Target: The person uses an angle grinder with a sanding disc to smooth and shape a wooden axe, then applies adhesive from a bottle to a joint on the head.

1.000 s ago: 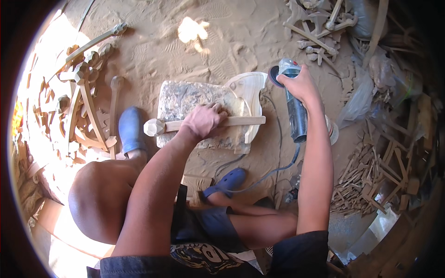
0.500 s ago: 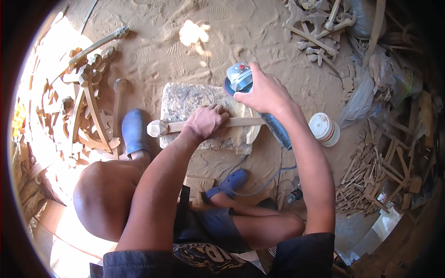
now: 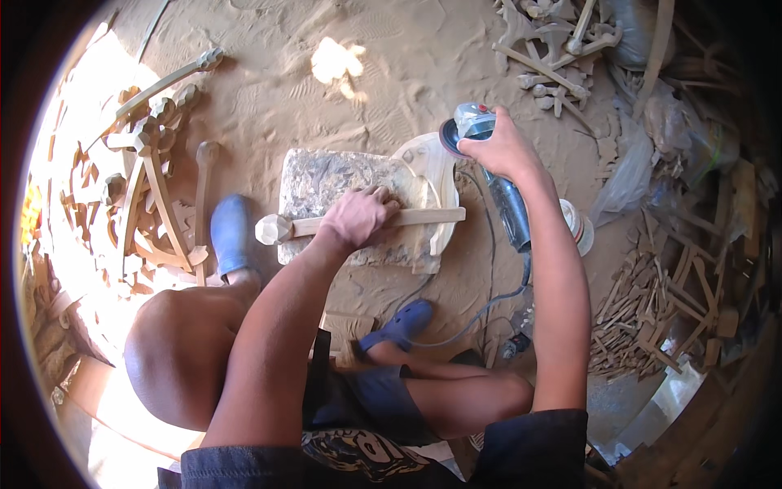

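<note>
Across a rough, stained block point(image 3: 326, 175) lies a pale wooden stick point(image 3: 432, 216) with a faceted knob point(image 3: 274, 230) at its left end. My left hand point(image 3: 362, 218) is closed over the middle of this stick, holding it against the block. Off the block's right side, my right hand point(image 3: 509, 151) grips a blue angle grinder point(image 3: 507, 208) near its head. The grinder's dark disc point(image 3: 449, 137) faces left, apart from the stick. Beneath the disc, a pale curved piece point(image 3: 432, 155) rests at the block's right end.
Several knobbed wooden sticks point(image 3: 163, 191) are heaped at the left. Carved wooden pieces point(image 3: 562, 61) lie at the far right, with thin offcuts point(image 3: 631, 318) piled nearer. A white round container point(image 3: 580, 228) stands beside my right forearm. The grinder's cord point(image 3: 481, 314) crosses the sandy ground.
The grinder has moved right in my right hand, away from the block, uncovering the stick's right end and the pale curved piece. My left hand keeps its hold on the stick.
</note>
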`<act>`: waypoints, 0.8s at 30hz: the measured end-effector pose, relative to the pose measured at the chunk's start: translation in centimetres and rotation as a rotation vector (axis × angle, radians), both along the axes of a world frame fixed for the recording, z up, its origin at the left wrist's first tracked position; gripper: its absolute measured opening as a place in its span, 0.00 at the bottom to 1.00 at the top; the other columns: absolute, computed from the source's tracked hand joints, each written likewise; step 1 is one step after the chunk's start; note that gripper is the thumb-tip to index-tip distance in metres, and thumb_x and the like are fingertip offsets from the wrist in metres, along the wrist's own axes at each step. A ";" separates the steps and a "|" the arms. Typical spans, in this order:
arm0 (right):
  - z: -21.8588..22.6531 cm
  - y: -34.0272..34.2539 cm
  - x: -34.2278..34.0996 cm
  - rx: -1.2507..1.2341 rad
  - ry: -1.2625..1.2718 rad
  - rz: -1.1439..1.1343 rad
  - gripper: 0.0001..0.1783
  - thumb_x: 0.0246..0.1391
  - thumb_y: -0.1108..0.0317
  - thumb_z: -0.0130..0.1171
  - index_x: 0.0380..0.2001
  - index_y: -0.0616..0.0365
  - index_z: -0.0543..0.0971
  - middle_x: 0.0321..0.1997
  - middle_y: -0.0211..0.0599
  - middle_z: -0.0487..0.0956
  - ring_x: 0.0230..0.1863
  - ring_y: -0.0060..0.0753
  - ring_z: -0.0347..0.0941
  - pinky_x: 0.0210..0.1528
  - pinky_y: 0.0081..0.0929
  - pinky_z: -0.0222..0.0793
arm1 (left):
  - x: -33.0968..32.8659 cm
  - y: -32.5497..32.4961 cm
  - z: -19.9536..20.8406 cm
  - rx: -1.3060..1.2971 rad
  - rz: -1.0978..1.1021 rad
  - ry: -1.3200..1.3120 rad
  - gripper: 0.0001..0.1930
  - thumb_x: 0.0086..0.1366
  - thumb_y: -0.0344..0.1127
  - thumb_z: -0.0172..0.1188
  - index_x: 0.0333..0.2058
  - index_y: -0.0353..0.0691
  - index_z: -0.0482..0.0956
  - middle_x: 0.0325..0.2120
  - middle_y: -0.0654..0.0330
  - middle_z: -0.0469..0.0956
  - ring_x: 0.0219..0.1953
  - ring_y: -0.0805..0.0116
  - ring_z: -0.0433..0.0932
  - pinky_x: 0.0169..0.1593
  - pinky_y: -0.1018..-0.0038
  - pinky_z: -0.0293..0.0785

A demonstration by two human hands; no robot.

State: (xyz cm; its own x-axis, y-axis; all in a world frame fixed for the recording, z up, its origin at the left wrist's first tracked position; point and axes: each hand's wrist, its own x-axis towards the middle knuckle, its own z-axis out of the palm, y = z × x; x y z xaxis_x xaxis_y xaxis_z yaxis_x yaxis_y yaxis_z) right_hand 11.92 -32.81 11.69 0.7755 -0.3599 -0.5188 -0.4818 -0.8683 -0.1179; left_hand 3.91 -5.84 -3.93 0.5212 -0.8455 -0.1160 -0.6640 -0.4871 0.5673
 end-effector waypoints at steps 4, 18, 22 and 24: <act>-1.1 -4.5 -1.4 0.010 -0.047 -0.169 0.56 0.42 0.50 0.73 0.70 0.68 0.64 0.62 0.66 0.81 0.63 0.62 0.80 0.67 0.45 0.75 | 0.1 -0.7 -0.2 -0.024 -0.022 -0.001 0.21 0.67 0.52 0.66 0.50 0.45 0.83 0.45 0.55 0.80 0.49 0.51 0.83 0.48 0.55 0.83; 14.8 -0.3 -26.6 0.371 -0.911 -0.663 0.48 0.52 0.64 0.80 0.68 0.71 0.63 0.57 0.47 0.79 0.55 0.35 0.78 0.59 0.34 0.75 | -0.7 -0.2 1.4 -0.160 -0.004 -0.034 0.18 0.65 0.51 0.70 0.48 0.51 0.85 0.41 0.53 0.82 0.42 0.47 0.85 0.42 0.54 0.85; 17.5 0.4 -32.7 0.521 -1.218 -0.836 0.44 0.55 0.65 0.78 0.69 0.66 0.66 0.56 0.41 0.80 0.52 0.29 0.78 0.56 0.32 0.75 | -0.9 -0.9 4.1 -0.050 -0.027 -0.069 0.18 0.65 0.52 0.68 0.49 0.51 0.85 0.41 0.53 0.81 0.44 0.47 0.84 0.45 0.51 0.81; 18.5 0.8 -34.9 0.492 -1.335 -0.950 0.44 0.56 0.70 0.77 0.69 0.70 0.62 0.57 0.45 0.78 0.53 0.28 0.78 0.56 0.30 0.76 | -2.2 -1.0 5.2 0.038 -0.029 -0.340 0.21 0.68 0.54 0.64 0.52 0.48 0.84 0.46 0.49 0.78 0.57 0.48 0.78 0.60 0.49 0.72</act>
State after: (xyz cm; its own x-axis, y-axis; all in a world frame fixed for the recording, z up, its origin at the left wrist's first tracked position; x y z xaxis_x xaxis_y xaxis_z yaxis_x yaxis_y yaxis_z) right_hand -22.95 -32.04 30.15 0.3538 -0.9328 0.0682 -0.1210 -0.1179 -0.9856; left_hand 1.68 -6.83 1.27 0.5109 -0.8592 0.0286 -0.8260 -0.4815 0.2930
